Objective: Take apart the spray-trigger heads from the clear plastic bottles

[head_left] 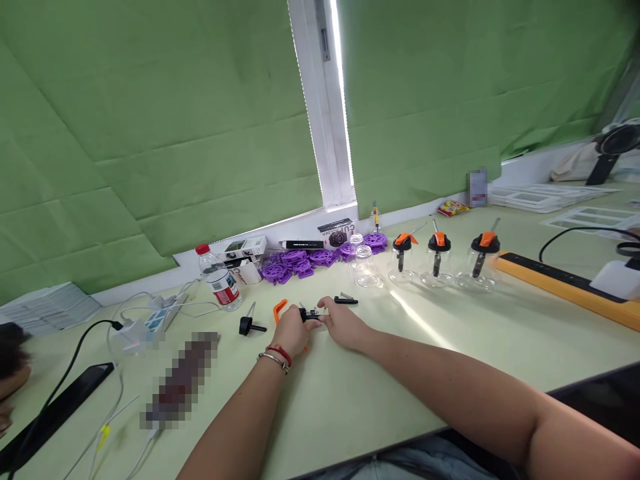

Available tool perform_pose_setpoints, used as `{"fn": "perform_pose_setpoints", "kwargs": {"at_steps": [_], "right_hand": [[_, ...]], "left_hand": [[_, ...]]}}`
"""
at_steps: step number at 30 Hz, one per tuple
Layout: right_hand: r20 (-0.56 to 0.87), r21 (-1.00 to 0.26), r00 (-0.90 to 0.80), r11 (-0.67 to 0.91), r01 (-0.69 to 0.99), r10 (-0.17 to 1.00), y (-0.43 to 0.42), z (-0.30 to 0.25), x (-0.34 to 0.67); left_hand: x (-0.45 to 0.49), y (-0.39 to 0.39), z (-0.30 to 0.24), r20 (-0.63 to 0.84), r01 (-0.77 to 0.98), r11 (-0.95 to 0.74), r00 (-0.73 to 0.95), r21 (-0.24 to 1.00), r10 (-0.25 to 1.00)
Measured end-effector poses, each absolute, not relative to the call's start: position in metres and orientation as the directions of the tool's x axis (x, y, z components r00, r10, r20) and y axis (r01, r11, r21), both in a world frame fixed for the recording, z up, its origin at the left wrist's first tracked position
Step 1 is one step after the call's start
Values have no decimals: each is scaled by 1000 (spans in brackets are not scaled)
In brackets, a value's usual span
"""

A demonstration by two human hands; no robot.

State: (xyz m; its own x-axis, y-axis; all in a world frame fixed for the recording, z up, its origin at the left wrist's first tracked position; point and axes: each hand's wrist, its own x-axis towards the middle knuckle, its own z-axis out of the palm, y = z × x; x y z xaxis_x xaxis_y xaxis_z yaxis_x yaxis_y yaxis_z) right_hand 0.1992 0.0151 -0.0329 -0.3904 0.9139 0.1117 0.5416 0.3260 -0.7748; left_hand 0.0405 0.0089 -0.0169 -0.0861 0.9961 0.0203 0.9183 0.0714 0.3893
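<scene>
Left hand [293, 327], right hand [345, 324] hold black part [311, 315]; box [336, 235] lettered "CU…"

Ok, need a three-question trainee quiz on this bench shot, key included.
1. How many black-topped clear jars stand on the table?
2. Fill in: the bracelets are on the ____ wrist, and that hand grips a small black part.
3. Which lies nearest the right hand?
A) the orange power strip
B) the black piece with a spring by it
C) the red-capped bottle

Key:
1. Three.
2. Left; the left hand.
3. B, the black piece.
</scene>
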Motion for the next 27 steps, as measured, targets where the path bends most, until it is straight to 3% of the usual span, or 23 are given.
{"fn": "perform_pose_setpoints", "kwargs": {"at_steps": [27], "right_hand": [[174,-775,-423,389,498,889,20,-42,198]], "left_hand": [[40,12,-20,2,917,83,-91,389,996]]}}
